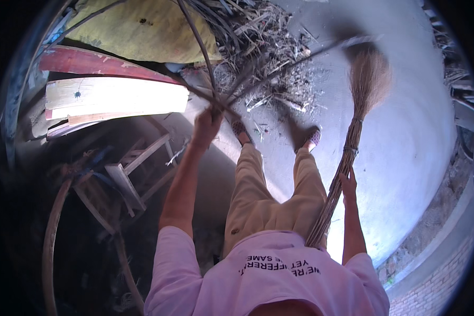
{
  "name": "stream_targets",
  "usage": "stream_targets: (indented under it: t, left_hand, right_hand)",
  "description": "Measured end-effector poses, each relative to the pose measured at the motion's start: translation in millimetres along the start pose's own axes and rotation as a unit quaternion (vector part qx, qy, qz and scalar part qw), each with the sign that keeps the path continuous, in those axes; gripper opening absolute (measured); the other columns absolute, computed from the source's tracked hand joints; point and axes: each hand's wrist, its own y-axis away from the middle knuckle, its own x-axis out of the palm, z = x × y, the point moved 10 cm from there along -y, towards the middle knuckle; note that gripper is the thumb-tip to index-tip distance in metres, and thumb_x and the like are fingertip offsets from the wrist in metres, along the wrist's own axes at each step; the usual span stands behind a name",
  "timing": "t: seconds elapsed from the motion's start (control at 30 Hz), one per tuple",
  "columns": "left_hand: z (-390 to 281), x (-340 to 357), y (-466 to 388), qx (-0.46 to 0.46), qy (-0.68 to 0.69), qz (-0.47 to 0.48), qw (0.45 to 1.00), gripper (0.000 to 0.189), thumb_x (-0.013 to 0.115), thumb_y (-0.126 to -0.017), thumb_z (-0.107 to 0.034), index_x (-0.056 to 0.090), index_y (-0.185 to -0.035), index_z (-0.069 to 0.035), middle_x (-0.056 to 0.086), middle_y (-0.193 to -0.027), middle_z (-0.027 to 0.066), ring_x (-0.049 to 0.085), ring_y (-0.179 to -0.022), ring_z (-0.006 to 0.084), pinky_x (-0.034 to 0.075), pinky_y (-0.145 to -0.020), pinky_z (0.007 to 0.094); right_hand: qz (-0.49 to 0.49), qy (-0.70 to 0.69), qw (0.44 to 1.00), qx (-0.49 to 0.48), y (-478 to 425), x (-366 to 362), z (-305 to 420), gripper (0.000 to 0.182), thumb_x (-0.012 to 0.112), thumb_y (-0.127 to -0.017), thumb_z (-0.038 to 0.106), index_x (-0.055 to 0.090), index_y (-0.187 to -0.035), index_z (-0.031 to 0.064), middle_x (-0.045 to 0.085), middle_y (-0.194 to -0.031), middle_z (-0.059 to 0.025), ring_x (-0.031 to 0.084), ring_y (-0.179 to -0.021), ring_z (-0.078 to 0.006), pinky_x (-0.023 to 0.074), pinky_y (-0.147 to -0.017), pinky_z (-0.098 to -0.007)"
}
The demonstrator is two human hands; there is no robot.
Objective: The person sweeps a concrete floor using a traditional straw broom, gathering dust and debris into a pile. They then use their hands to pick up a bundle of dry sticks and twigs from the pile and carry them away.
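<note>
My left hand (207,127) is closed around several dark, thin sticks (200,41). They fan out from my fist, and one long stick reaches up and to the right across the debris. On the right side, my right hand (348,185) grips the bound handle of a straw broom (350,146). The broom is raised, its blurred bristle head (367,77) pointing away from me and its handle end near my waist. Beyond my feet lies a heap of twigs, dry stalks and loose debris (260,79) on the concrete floor (395,158).
To the left lie a pale wooden board (118,94), a red-painted board (102,63) and a yellowish sheet or sack (146,31). A wooden frame, possibly a stool (130,170), stands in shadow near my left arm. A rough stone edge (430,221) borders the floor at right.
</note>
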Motion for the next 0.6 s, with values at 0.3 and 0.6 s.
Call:
stream_targets:
  t: [0.3, 0.6]
  left_hand:
    - [47, 10, 56, -0.016, -0.137, -0.001, 0.99, 0.014, 0.053, -0.076, -0.016, 0.054, -0.086, -0.005, 0.056, -0.073, 0.0177, 0.054, -0.07, 0.0382, 0.042, -0.059, 0.0453]
    - [-181, 28, -23, 0.389, 0.14, -0.146, 0.899, 0.021, 0.061, -0.064, -0.001, 0.058, -0.082, -0.012, 0.06, -0.076, 0.0014, 0.053, -0.072, 0.0209, 0.037, -0.069, 0.0332]
  right_hand:
    - [0.016, -0.035, 0.999, -0.005, -4, 2, 9, 0.059, 0.054, -0.077, 0.009, 0.028, -0.13, 0.0086, 0.052, -0.077, -0.0005, 0.047, -0.062, -0.0062, 0.0388, -0.053, -0.0211]
    - [0.027, -0.022, 0.999, -0.012, -1, 2, 14, 0.058, 0.053, -0.078, 0.007, 0.027, -0.13, 0.0087, 0.054, -0.078, -0.0016, 0.049, -0.062, -0.0063, 0.0399, -0.052, -0.021]
